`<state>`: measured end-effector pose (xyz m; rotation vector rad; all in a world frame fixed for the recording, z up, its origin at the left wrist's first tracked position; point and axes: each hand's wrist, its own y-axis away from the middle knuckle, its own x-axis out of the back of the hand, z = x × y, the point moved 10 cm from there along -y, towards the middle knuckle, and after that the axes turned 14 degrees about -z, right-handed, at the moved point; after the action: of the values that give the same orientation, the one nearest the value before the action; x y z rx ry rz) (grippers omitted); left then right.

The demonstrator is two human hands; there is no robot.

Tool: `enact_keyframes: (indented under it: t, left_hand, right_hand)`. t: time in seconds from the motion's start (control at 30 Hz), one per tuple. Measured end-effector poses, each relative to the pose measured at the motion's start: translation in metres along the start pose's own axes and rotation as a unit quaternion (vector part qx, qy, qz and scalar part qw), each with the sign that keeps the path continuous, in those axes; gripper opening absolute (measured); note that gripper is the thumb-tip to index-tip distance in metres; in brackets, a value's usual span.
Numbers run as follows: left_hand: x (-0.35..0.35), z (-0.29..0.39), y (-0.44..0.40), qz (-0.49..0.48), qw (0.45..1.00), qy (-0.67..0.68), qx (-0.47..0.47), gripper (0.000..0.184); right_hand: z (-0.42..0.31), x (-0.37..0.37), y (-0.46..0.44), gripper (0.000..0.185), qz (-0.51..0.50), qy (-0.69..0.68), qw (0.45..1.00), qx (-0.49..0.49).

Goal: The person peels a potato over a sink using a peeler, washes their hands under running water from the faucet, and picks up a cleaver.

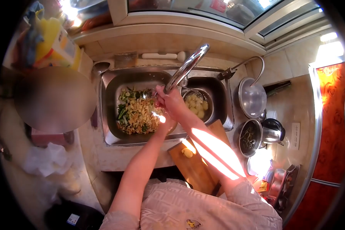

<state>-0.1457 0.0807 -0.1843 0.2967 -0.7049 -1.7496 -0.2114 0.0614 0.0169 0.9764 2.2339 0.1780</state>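
My right hand (170, 101) is under the spout of the chrome faucet (188, 66), its fingers partly curled. Close beside it, my left hand (163, 119) is low over the right side of the left sink basin (113, 86), with bright glare on it. The two hands come together there, and whether anything is between them is hidden. Chopped vegetables (138, 113), pale pieces mixed with green ones, lie in this basin to the left of my hands. In the right basin (218, 97) stands a metal bowl (210, 115) holding peeled, pale round pieces (196, 104) that look like potatoes.
A wooden cutting board (193, 165) with a yellowish slice (186, 152) lies at the sink's front edge. To the right are a metal lid (252, 97), a pot of dark greens (249, 138) and a kettle (272, 132). A ladle (101, 68) rests at the back left.
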Motion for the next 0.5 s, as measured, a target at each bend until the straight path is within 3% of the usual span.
enact_keyframes:
  t: [0.03,0.1,0.13,0.17,0.2,0.23,0.3,0.37,0.4,0.43,0.47,0.5]
  left_hand:
    - [-0.028,-0.012,0.001,-0.007,0.998,0.049,-0.047,0.038]
    - [-0.057,-0.024,0.003,0.010,0.953,0.221,-0.208,0.039]
    - [-0.060,-0.023,0.005,0.008,0.950,0.216,-0.225,0.039]
    - [-0.056,0.001,0.023,-0.085,0.995,-0.020,-0.052,0.038]
    - [-0.045,0.003,0.051,-0.174,0.943,-0.255,0.128,0.038]
    - [-0.048,0.022,0.068,-0.275,0.910,-0.311,0.008,0.036]
    - [-0.017,0.001,0.084,-0.176,0.933,-0.310,-0.047,0.034]
    - [0.014,-0.009,0.106,-0.241,0.916,-0.322,-0.001,0.035]
    - [0.041,-0.063,0.104,-0.251,0.873,-0.418,0.034,0.037]
    - [0.074,-0.113,0.107,-0.339,0.812,-0.447,0.161,0.040]
    - [0.122,-0.074,0.121,-0.228,0.810,-0.499,0.206,0.038]
    - [0.128,-0.075,0.108,-0.094,0.833,-0.543,0.044,0.030]
  right_hand:
    - [0.002,0.004,0.004,0.028,0.020,0.092,0.995,-0.025]
    - [0.013,0.011,0.004,0.029,0.021,0.079,0.996,-0.023]
    - [0.018,0.020,0.004,0.029,0.037,0.129,0.990,-0.035]
    - [0.023,0.026,0.005,0.030,0.052,0.177,0.982,-0.049]
    - [0.022,0.027,0.005,0.028,0.062,0.168,0.983,-0.041]
    - [0.023,0.025,0.000,0.028,0.055,0.163,0.984,-0.040]
    - [0.032,0.025,-0.008,0.027,0.040,0.035,0.998,-0.038]
    - [0.032,0.028,-0.016,0.026,0.016,-0.024,1.000,-0.013]
    - [0.034,0.030,-0.016,0.026,0.012,-0.053,0.998,-0.018]
    - [0.037,0.030,-0.015,0.025,0.008,-0.083,0.996,-0.025]
    - [0.032,0.032,-0.012,0.022,0.030,-0.093,0.995,-0.017]
    - [0.035,0.036,-0.014,0.022,0.029,-0.095,0.995,-0.017]
